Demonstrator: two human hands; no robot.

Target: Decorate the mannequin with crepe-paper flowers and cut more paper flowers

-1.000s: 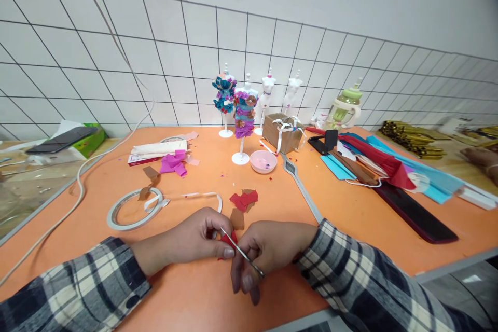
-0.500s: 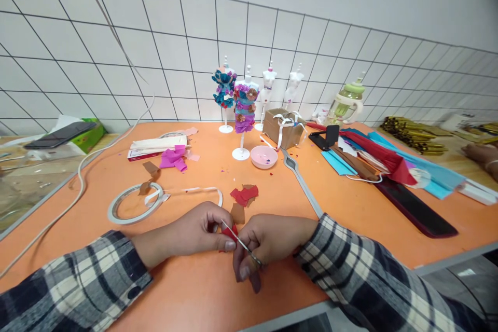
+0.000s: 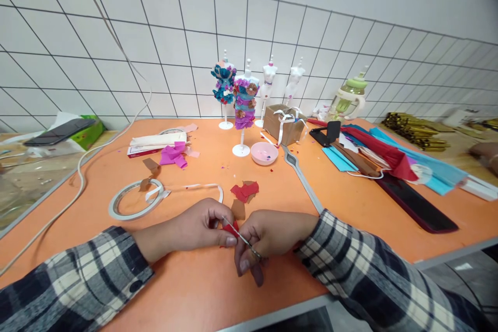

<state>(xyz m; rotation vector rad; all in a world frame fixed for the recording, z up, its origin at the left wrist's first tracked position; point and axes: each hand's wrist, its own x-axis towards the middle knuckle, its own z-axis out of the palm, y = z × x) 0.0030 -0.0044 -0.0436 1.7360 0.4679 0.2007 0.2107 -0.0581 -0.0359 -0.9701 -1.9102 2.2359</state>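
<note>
My left hand [image 3: 208, 223] is closed, thumb against fingers, on a small piece of red crepe paper [image 3: 231, 228]. My right hand [image 3: 266, 238] is wrapped round small metal scissors [image 3: 245, 241], whose thin blades point up and left across the red paper. The two hands almost touch near the front of the table, and the fingers partly hide the paper and the scissor handles. Just beyond them lie a brown paper scrap [image 3: 238, 209] and several red scraps [image 3: 245, 192].
Miniature dress forms [image 3: 245, 98] stand at the back beside a pink bowl [image 3: 264, 153] and a cardboard box [image 3: 288, 127]. Left is a tape roll [image 3: 134, 212] with purple paper [image 3: 174, 154] behind. Right, a dark phone [image 3: 416, 205] lies by folded coloured papers [image 3: 389, 153].
The view has shifted slightly, so hands and table sit a little higher in the picture. Both hands keep nearly the same pose, with the scissors still at the red paper.
</note>
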